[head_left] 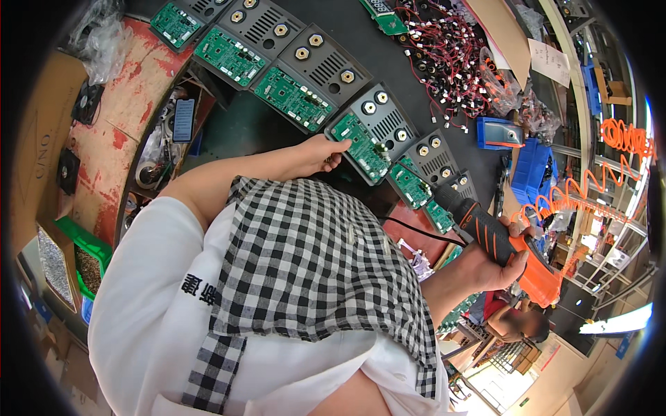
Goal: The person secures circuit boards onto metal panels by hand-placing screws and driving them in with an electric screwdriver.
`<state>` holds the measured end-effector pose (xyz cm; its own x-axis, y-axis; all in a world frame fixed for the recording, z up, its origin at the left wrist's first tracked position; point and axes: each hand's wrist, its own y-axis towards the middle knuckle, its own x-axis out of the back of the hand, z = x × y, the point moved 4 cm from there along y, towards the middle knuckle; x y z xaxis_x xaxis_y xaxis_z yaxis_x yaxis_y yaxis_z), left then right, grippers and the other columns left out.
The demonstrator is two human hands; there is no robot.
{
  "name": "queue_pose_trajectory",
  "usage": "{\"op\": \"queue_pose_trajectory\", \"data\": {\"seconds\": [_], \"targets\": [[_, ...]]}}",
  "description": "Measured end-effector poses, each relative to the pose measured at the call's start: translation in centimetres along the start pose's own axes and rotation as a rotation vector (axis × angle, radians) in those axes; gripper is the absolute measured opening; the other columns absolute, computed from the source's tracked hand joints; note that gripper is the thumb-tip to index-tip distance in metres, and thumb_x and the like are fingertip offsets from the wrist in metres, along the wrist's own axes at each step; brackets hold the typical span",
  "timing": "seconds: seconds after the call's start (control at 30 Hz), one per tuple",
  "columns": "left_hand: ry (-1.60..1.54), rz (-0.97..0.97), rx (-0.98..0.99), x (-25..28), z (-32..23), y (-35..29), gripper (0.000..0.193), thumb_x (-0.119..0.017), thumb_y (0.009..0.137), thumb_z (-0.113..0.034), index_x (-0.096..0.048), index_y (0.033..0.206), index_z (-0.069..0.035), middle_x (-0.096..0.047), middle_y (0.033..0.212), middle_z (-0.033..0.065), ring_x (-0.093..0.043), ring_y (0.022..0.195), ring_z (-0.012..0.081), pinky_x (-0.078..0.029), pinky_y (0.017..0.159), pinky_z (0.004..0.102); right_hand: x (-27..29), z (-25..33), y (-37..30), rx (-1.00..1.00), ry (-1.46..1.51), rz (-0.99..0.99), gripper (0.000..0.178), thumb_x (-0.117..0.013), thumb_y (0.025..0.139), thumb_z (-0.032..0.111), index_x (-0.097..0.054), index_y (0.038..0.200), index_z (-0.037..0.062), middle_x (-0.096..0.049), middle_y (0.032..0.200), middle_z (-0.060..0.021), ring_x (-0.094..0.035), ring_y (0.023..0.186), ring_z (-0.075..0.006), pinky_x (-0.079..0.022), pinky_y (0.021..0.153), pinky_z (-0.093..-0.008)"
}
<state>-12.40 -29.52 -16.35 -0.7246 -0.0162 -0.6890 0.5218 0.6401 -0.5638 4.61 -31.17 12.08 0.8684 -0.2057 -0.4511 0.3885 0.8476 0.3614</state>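
Observation:
A row of dark grey panels, each with a green circuit board and brass-coloured round fittings, runs diagonally across the bench. My left hand (pixel 320 155) is closed at the near edge of one grey panel (pixel 383 116), its thumb against the corner of that panel's green circuit board (pixel 361 148). The curled fingers are partly hidden. At the right, my right hand (pixel 496 265) grips an orange and black power drill (pixel 491 232). The drill's dark front end points at the last panels of the row, and its tip is hard to make out.
A heap of red and black wires with white connectors (pixel 444 62) lies at the far side. Blue bins (pixel 533 170) stand to the right, below coiled orange air hoses (pixel 624 139). A phone (pixel 184 120) rests at the left. Another person (pixel 517 322) sits at the lower right.

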Motion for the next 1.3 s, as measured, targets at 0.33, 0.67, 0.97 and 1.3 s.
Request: {"op": "queue_pose_trajectory", "data": {"seconds": [0.33, 0.67, 0.97, 1.3], "targets": [[-0.16, -0.119, -0.062, 1.0, 1.5, 1.6, 0.026, -0.052, 0.08, -0.03, -0.048, 0.075, -0.005, -0.049, 0.066, 0.0041, -0.046, 0.059, 0.0122, -0.038, 0.051, 0.0217, 1.1, -2.5, -0.5, -0.194, -0.124, -0.016, 0.038, -0.054, 0.07, 0.02, -0.042, 0.1, 0.0006, -0.047, 0.081, -0.0088, -0.048, 0.08, -0.0197, -0.038, 0.081, -0.0343], [0.064, 0.044, 0.142, 3.8, 0.9, -4.1, 0.02, -0.042, 0.083, -0.014, -0.047, 0.095, 0.001, -0.048, 0.078, 0.007, -0.048, 0.071, 0.0165, -0.04, 0.059, 0.0269, -2.3, -4.5, -3.1, -0.184, -0.222, 0.145, 0.03, -0.053, 0.072, 0.015, -0.04, 0.098, 0.0066, -0.044, 0.1, -0.0094, -0.047, 0.082, -0.0189, -0.037, 0.081, -0.0383], [0.064, 0.192, 0.007, 0.0, -3.2, -8.2, 0.013, -0.038, 0.084, -0.012, -0.043, 0.091, -0.002, -0.054, 0.072, 0.0101, -0.05, 0.063, 0.0157, -0.039, 0.053, 0.0233, -5.1, -2.9, -4.4, -0.128, -0.287, 0.061, 0.034, -0.058, 0.063, 0.024, -0.04, 0.086, 0.0085, -0.045, 0.087, -0.0067, -0.048, 0.074, -0.0166, -0.041, 0.075, -0.0375], [-0.251, 0.243, -0.023, 1.1, -4.3, -8.6, 0.005, -0.053, 0.078, -0.006, -0.053, 0.081, -0.002, -0.055, 0.073, 0.0049, -0.052, 0.065, 0.0109, -0.04, 0.055, 0.0193, -6.7, -4.1, -4.9, -0.169, -0.213, 0.079, 0.034, -0.056, 0.067, 0.024, -0.038, 0.092, 0.0102, -0.044, 0.089, -0.0044, -0.046, 0.077, -0.0166, -0.037, 0.079, -0.0391]]}}
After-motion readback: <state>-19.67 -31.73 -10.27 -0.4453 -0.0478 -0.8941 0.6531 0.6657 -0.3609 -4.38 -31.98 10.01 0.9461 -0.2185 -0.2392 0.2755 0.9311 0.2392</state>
